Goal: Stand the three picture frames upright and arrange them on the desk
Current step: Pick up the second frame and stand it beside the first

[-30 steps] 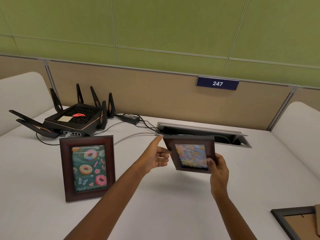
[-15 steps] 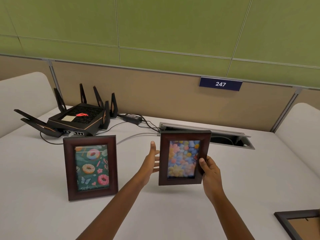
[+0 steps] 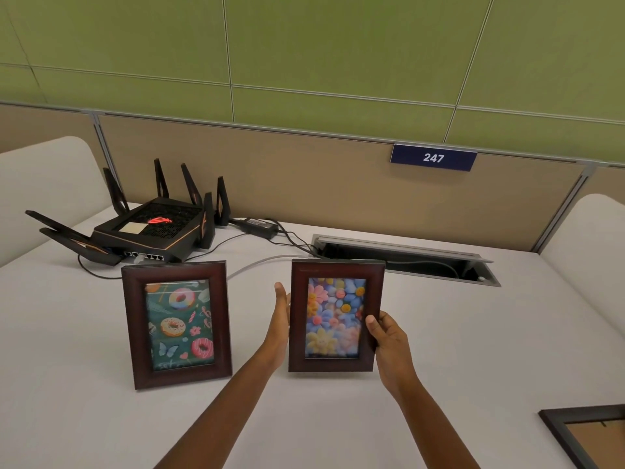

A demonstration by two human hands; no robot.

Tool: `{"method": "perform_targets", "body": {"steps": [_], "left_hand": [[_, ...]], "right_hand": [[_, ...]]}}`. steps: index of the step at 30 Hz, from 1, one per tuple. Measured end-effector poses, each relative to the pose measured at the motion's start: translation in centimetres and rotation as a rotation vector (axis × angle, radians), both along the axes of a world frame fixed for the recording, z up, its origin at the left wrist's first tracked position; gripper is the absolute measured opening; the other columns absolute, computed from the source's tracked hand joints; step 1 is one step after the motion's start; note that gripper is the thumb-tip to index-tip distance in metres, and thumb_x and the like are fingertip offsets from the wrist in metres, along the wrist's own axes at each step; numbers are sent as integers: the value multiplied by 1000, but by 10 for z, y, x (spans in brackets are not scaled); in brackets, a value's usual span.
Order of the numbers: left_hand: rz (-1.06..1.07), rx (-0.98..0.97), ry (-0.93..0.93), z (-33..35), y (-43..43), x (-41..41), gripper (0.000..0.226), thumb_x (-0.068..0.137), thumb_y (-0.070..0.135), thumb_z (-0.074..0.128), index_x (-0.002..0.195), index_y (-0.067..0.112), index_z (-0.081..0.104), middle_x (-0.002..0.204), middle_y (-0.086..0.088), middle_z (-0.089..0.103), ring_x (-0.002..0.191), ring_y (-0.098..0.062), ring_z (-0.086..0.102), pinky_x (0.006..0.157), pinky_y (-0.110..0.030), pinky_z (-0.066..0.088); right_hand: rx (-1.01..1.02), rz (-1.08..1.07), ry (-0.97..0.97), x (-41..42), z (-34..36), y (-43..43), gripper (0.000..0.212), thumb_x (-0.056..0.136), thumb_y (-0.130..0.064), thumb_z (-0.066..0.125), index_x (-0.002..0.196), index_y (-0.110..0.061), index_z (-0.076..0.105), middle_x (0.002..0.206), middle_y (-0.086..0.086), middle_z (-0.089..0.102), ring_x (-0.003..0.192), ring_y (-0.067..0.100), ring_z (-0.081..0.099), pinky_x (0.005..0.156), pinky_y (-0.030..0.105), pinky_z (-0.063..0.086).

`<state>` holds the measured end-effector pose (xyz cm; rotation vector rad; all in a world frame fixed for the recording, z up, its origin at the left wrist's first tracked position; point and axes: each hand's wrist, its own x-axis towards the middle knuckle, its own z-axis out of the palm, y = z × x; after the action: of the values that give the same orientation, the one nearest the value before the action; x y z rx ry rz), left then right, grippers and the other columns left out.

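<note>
A dark wooden frame with a doughnut picture (image 3: pixel 176 324) stands upright on the white desk (image 3: pixel 473 333), left of centre. Right of it a matching frame with a flower picture (image 3: pixel 334 316) is upright, its lower edge at the desk surface. My right hand (image 3: pixel 385 336) grips its right edge, thumb on the front. My left hand (image 3: pixel 279 319) lies flat along its left edge with fingers straight; its fingertips are hidden behind the frame. A third frame (image 3: pixel 588 434) lies face down at the bottom right corner, brown backing up, partly cut off.
A black router with several antennas (image 3: pixel 152 228) sits at the back left, with a power brick (image 3: pixel 258 226) and cables running to an open cable tray (image 3: pixel 406 258) in the desk. A beige partition stands behind, with white dividers at both sides.
The flower frame went from tilted in the air to upright and came down to the desk beside the doughnut frame. My left hand opened flat against its left edge.
</note>
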<state>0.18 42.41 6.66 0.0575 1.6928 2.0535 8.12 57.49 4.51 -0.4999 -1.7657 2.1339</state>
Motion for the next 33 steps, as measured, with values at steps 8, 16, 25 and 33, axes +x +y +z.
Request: {"method": "perform_targets", "body": {"steps": [8, 16, 25, 33], "left_hand": [[-29, 0, -26, -13, 0, -5, 68, 91, 55, 4, 130, 20, 47, 111, -2, 57, 80, -12, 63, 85, -37, 47], [-38, 12, -55, -16, 0, -3, 63, 91, 55, 4, 105, 28, 59, 107, -1, 60, 73, -13, 70, 66, -28, 55], [347, -475, 462, -20, -3, 30, 71, 89, 60, 13, 146, 17, 12, 156, -10, 18, 144, -26, 18, 118, -46, 16], [179, -772, 1442, -39, -19, 55, 63, 94, 43, 27, 146, 17, 4, 147, -11, 20, 145, -10, -4, 119, -28, 2]], "right_hand": [[-37, 24, -23, -4, -8, -3, 15, 93, -19, 43, 91, -21, 58, 95, -2, 66, 86, 13, 65, 61, 17, 57], [-31, 47, -34, -6, -11, 1, 15, 92, -20, 45, 93, -19, 59, 95, 0, 68, 87, 15, 66, 64, 19, 58], [146, 13, -99, 0, -15, 5, 29, 90, -22, 51, 118, -14, 48, 111, 4, 60, 97, 19, 62, 69, 20, 55], [463, -193, -206, 27, -28, 1, 32, 95, -24, 42, 123, -9, 47, 125, 9, 53, 116, 24, 50, 92, 28, 38]]}}
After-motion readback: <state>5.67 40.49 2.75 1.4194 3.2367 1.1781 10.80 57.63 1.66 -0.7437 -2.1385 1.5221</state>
